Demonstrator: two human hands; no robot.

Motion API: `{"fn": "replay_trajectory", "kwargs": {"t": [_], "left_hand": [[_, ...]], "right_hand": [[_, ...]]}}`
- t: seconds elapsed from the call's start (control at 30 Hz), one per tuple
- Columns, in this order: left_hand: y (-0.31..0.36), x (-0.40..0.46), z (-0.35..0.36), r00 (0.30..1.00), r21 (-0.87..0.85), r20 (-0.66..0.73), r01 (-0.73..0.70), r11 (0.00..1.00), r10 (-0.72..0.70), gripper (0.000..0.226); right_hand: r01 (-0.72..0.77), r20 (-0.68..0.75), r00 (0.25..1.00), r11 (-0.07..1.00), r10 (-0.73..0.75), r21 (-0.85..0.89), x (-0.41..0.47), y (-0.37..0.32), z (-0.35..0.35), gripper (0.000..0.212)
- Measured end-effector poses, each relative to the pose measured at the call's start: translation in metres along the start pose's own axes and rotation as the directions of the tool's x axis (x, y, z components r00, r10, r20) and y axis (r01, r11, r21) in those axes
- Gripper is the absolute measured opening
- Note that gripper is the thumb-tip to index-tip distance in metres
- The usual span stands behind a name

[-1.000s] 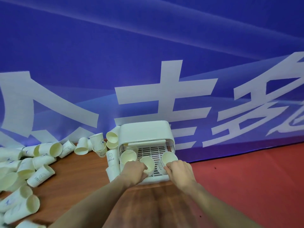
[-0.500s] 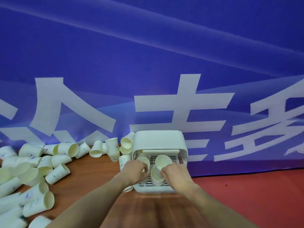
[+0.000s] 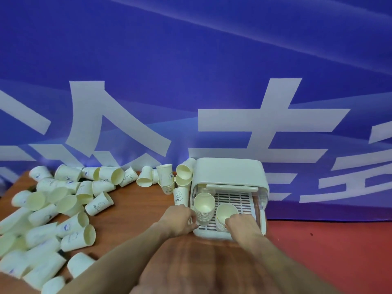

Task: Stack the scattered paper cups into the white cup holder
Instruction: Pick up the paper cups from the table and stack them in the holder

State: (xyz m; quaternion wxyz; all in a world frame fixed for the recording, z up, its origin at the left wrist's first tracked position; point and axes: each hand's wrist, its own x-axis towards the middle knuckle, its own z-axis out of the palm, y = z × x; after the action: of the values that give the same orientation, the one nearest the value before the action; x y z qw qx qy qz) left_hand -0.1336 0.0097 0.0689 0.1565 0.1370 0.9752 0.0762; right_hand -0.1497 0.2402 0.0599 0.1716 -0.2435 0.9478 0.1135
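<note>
Since half a second ago, your right hand (image 3: pixel 244 225) has lowered its cups onto the slotted tray; two stacks now stand side by side in the cup holder (image 3: pixel 230 172), where earlier the cups were held higher and closer together.

1. Left hand (image 3: pixel 179 219): the fingers are curled against the lower part of the left cup stack (image 3: pixel 204 206). The stack stands at the tray's left edge, just inside the holder's left wall.
2. Right hand: the fingers are curled round the base of the right cup stack (image 3: pixel 226 213), near the tray's front edge. The two stacks are just beside each other; contact between them cannot be confirmed.
3. Cup holder: it stands at the far right corner of the bench (image 3: pixel 131 213), its back against the blue banner (image 3: pixel 191 71). The lid is raised over the rear. The slotted tray (image 3: pixel 239 198) shows bare area behind and to the right of the stacks.
4. Loose cups: a "HELLO" cup (image 3: pixel 180 196) stands upright just beside the holder's left wall. Further cups lie along the bench's far edge, and a pile of scattered cups (image 3: pixel 53 209) covers the left edge and the near left corner.
5. Open room: bare bench surface lies between the pile and your forearms. To the right of the bench edge you see red floor (image 3: pixel 328 251).
</note>
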Motion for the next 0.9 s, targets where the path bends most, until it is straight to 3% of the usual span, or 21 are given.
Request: {"fn": "replay_trajectory", "kwargs": {"t": [0.17, 0.27, 0.57, 0.9], "left_hand": [[-0.016, -0.004, 0.003, 1.0, 0.011, -0.003, 0.018, 1.0, -0.018, 0.031], [-0.024, -0.005, 0.001, 1.0, 0.018, -0.008, 0.028, 0.999, -0.028, 0.031], [-0.035, -0.004, -0.022, 0.998, 0.07, -0.03, 0.049, 0.996, -0.047, 0.038], [-0.055, -0.024, -0.054, 0.97, 0.049, -0.094, 0.231, 0.972, -0.226, 0.035]], "right_hand": [[-0.017, 0.008, 1.0, 1.0, 0.017, 0.02, 0.003, -0.007, 0.005, 0.024], [-0.023, -0.023, 0.999, 0.998, 0.024, 0.059, 0.002, -0.009, 0.002, 0.031], [0.035, -0.232, 0.972, 0.97, 0.023, 0.242, -0.005, -0.021, -0.038, 0.03], [0.19, -0.359, 0.929, 0.949, -0.09, 0.253, 0.006, -0.047, -0.1, 0.025]]}}
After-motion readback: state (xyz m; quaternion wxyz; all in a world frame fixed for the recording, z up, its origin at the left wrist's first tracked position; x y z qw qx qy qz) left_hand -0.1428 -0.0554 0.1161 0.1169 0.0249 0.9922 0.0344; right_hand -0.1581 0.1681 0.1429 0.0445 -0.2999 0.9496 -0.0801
